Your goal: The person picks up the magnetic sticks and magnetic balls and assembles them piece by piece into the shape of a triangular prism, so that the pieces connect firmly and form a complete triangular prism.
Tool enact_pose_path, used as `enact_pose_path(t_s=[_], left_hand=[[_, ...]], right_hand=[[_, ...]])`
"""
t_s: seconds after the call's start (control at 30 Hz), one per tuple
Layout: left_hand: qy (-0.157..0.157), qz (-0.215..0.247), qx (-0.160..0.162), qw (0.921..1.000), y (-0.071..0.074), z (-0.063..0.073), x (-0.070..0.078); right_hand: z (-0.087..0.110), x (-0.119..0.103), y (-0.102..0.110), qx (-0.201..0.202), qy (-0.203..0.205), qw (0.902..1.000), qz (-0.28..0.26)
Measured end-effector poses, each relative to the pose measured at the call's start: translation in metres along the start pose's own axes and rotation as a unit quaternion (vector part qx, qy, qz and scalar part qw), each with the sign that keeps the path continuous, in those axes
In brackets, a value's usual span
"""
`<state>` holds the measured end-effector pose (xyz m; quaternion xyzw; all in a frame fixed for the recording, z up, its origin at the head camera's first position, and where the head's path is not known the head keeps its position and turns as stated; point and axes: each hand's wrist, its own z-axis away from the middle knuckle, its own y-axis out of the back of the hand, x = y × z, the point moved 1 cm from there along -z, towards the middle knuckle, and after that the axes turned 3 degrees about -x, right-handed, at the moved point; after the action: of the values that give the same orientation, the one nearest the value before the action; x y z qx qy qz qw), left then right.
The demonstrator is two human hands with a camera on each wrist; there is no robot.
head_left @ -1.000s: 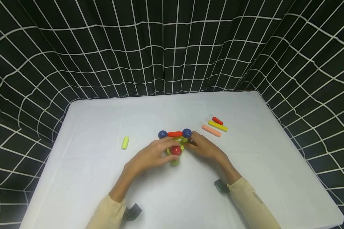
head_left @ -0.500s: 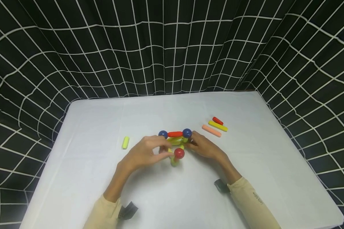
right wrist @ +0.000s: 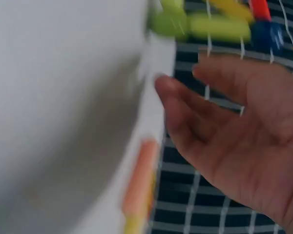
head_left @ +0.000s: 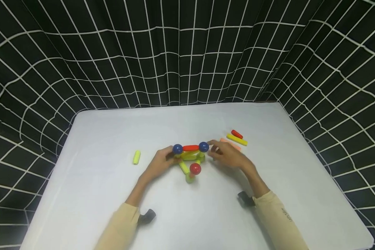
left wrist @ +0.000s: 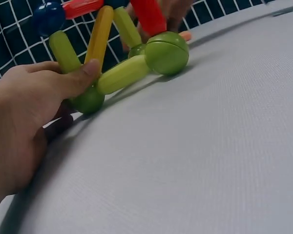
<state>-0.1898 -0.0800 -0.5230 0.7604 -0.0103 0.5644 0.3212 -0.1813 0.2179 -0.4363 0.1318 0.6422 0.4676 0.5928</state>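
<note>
A toy frame of rods and balls stands mid-table. Its two blue balls [head_left: 177,149] are joined by a red rod [head_left: 190,148] at the back, and a red ball [head_left: 195,168] tops the front corner above a green ball [left wrist: 167,53]. My left hand [head_left: 157,166] holds the frame's left corner, thumb against the rods just above another green ball [left wrist: 89,101]; its other fingers are mostly hidden behind. Beside the right blue ball is my right hand [head_left: 229,154], fingers loosely bent and nothing in them. The right wrist view shows a gap between its thumb and fingers.
Right of the frame lie a salmon rod [head_left: 235,145], partly covered by my right hand, a yellow rod [head_left: 237,139] and a short red rod [head_left: 236,134]. A short yellow-green rod [head_left: 136,157] lies at left. Gridded black curtain [head_left: 178,62] surrounds the white table [head_left: 187,218].
My left hand has moved from around the red ball back to the frame's left corner and holds it. My right hand has let go of the right corner and drawn slightly rightward.
</note>
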Motion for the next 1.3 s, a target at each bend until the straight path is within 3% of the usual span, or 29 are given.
enact_pose_path(t_s=[0.1, 0.17, 0.23, 0.33, 0.43, 0.57, 0.67, 0.77, 0.83, 0.93, 1.0, 1.07, 1.17, 1.3], left_hand=[[-0.014, -0.006, 0.016, 0.9998, -0.003, -0.001, -0.001], [-0.016, -0.011, 0.029, 0.9994, -0.003, -0.001, 0.000], [-0.010, -0.012, 0.037, 0.9992, -0.004, -0.002, 0.001], [-0.001, -0.016, 0.034, 0.9993, -0.006, -0.004, 0.001], [0.005, -0.020, 0.030, 0.9993, -0.008, -0.005, 0.001], [0.010, -0.021, 0.025, 0.9994, -0.008, -0.004, 0.002], [0.016, -0.023, 0.024, 0.9993, -0.007, -0.002, 0.001], [0.015, -0.028, 0.028, 0.9991, -0.005, -0.002, 0.001], [0.013, -0.028, 0.030, 0.9991, -0.004, -0.001, 0.000], [0.010, -0.028, 0.031, 0.9991, -0.003, -0.001, -0.001], [0.008, -0.029, 0.030, 0.9991, -0.004, -0.002, -0.002], [0.008, -0.030, 0.030, 0.9991, -0.004, -0.002, -0.002], [0.010, -0.032, 0.030, 0.9990, -0.004, -0.002, -0.001], [0.017, -0.028, 0.027, 0.9991, -0.004, -0.002, 0.001]], right_hand=[[-0.002, 0.016, 0.030, 0.086, -0.046, 0.9946, 0.036], [-0.008, 0.031, 0.046, 0.120, -0.095, 0.9857, 0.070], [-0.014, 0.047, 0.057, 0.105, -0.160, 0.9759, 0.104], [-0.020, 0.067, 0.066, 0.046, -0.226, 0.9635, 0.136], [-0.019, 0.078, 0.068, 0.027, -0.236, 0.9598, 0.149], [-0.006, 0.064, 0.064, 0.109, -0.168, 0.9681, 0.150], [0.010, 0.027, 0.059, 0.160, -0.064, 0.9773, 0.123], [0.024, -0.018, 0.052, 0.159, 0.060, 0.9787, 0.116], [0.031, -0.040, 0.044, 0.157, 0.141, 0.9651, 0.156], [0.037, -0.059, 0.030, 0.160, 0.230, 0.9310, 0.234], [0.037, -0.064, 0.020, 0.164, 0.260, 0.9110, 0.275], [0.036, -0.066, 0.012, 0.166, 0.274, 0.8986, 0.299], [0.034, -0.066, 0.002, 0.166, 0.286, 0.8938, 0.303], [0.031, -0.066, -0.003, 0.171, 0.290, 0.8997, 0.278]])
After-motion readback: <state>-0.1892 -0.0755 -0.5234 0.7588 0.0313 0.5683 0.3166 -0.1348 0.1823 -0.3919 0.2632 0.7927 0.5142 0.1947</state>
